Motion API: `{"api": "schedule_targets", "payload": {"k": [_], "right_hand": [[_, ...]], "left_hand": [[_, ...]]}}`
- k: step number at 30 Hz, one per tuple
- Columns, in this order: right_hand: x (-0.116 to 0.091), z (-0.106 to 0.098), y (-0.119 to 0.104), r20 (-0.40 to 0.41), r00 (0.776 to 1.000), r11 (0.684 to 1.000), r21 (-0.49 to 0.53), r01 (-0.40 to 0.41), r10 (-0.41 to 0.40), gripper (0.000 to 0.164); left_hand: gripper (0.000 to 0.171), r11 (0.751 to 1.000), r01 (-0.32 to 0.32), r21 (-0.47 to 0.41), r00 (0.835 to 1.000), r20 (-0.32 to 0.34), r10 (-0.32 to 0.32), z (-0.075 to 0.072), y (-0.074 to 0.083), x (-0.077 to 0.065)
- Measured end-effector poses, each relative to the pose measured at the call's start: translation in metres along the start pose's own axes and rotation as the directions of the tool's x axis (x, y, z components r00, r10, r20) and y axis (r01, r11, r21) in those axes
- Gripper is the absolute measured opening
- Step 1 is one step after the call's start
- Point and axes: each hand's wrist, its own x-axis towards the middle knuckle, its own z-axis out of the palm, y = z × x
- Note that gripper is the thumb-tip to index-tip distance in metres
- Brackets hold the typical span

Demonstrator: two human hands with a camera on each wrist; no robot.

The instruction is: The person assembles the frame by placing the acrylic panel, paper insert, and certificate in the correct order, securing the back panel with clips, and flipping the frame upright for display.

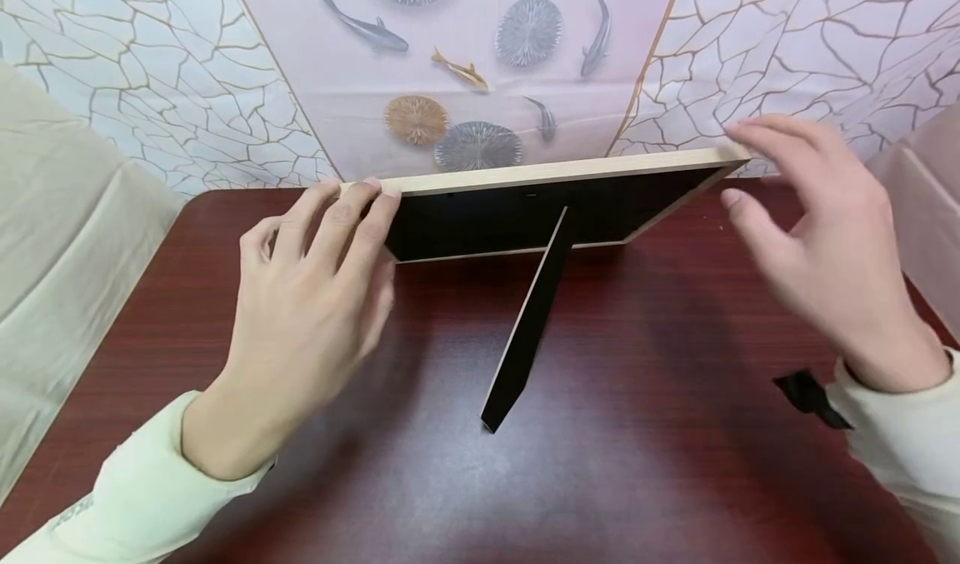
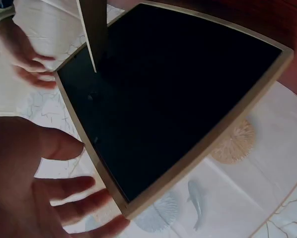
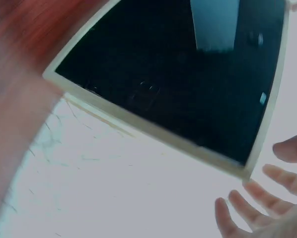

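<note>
A picture frame (image 1: 480,222) with a pale wooden edge stands on the table, its black back facing me. From that back, a black easel leg (image 1: 528,322) angles out towards me, its foot at the tabletop. My left hand (image 1: 315,289) holds the frame's upper left corner, fingers over the top edge; in the left wrist view the thumb (image 2: 61,145) lies at the edge on the back side. Beside the upper right corner is my right hand (image 1: 832,222), thumb and fingers spread with nothing between them, fingertips close to the corner. The frame's front is hidden.
The dark red wooden table (image 1: 465,489) has a patterned cloth backdrop (image 1: 480,106) behind it, with fish and round plant shapes. Pale cloth (image 1: 67,256) hangs along the left side. A black strap (image 1: 810,397) hangs by the right sleeve.
</note>
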Motion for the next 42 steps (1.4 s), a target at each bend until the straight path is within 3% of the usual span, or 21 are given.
{"api": "schedule_targets", "payload": {"k": [3, 5, 7, 10, 13, 16, 21, 24, 27, 29, 31, 34, 38, 42], "right_hand": [[0.007, -0.006, 0.015, 0.103, 0.973, 0.968, 0.126, -0.219, 0.207, 0.043], [0.007, -0.007, 0.022, 0.140, 0.952, 0.932, 0.204, -0.298, 0.273, 0.039], [0.004, -0.009, 0.024, 0.152, 0.945, 0.914, 0.250, -0.319, 0.288, 0.036], [-0.005, -0.012, 0.021, 0.143, 0.957, 0.921, 0.268, -0.284, 0.253, 0.036], [-0.018, -0.015, 0.015, 0.161, 0.967, 0.929, 0.283, -0.238, 0.199, 0.038], [-0.032, -0.019, 0.008, 0.192, 0.971, 0.934, 0.300, -0.194, 0.140, 0.045], [-0.051, -0.021, -0.005, 0.228, 0.973, 0.939, 0.325, -0.108, 0.033, 0.054], [-0.060, -0.021, -0.008, 0.221, 0.974, 0.951, 0.308, -0.017, -0.054, 0.052], [-0.066, -0.015, -0.007, 0.197, 0.960, 0.907, 0.407, 0.106, -0.200, 0.046], [-0.068, -0.010, -0.008, 0.185, 0.937, 0.851, 0.497, 0.169, -0.295, 0.044], [-0.068, -0.006, -0.010, 0.169, 0.910, 0.795, 0.563, 0.227, -0.379, 0.043], [-0.068, 0.000, -0.014, 0.156, 0.869, 0.744, 0.600, 0.295, -0.470, 0.043], [-0.067, 0.009, -0.023, 0.148, 0.823, 0.700, 0.619, 0.355, -0.549, 0.041], [-0.064, 0.017, -0.033, 0.146, 0.773, 0.660, 0.632, 0.407, -0.617, 0.040]], "left_hand": [[0.046, 0.999, 0.011, 0.046, 1.000, 0.017, -0.012, 0.003, 0.001, 0.000], [0.047, 0.998, 0.021, 0.051, 0.999, 0.032, -0.023, 0.005, 0.000, 0.001], [0.047, 0.998, 0.037, 0.049, 0.997, 0.061, -0.040, 0.007, -0.001, 0.003], [0.047, 0.996, 0.086, 0.014, 0.988, 0.127, -0.087, 0.009, -0.005, 0.006], [0.047, 0.985, 0.163, -0.060, 0.967, 0.207, -0.147, 0.012, -0.011, 0.012], [0.048, 0.946, 0.259, -0.194, 0.936, 0.293, -0.196, 0.016, -0.018, 0.020], [0.047, 0.821, 0.391, -0.416, 0.887, 0.410, -0.214, 0.025, -0.031, 0.033], [0.047, 0.758, 0.446, -0.476, 0.861, 0.459, -0.218, 0.031, -0.036, 0.041], [0.047, 0.727, 0.483, -0.489, 0.838, 0.499, -0.221, 0.036, -0.039, 0.049], [0.047, 0.714, 0.494, -0.496, 0.830, 0.514, -0.218, 0.041, -0.039, 0.054], [0.048, 0.707, 0.494, -0.506, 0.830, 0.516, -0.210, 0.048, -0.038, 0.059], [0.050, 0.698, 0.473, -0.538, 0.844, 0.503, -0.184, 0.058, -0.034, 0.067], [0.051, 0.673, 0.461, -0.577, 0.853, 0.499, -0.156, 0.066, -0.027, 0.078], [0.048, 0.615, 0.506, -0.605, 0.827, 0.543, -0.147, 0.070, -0.023, 0.088]]}}
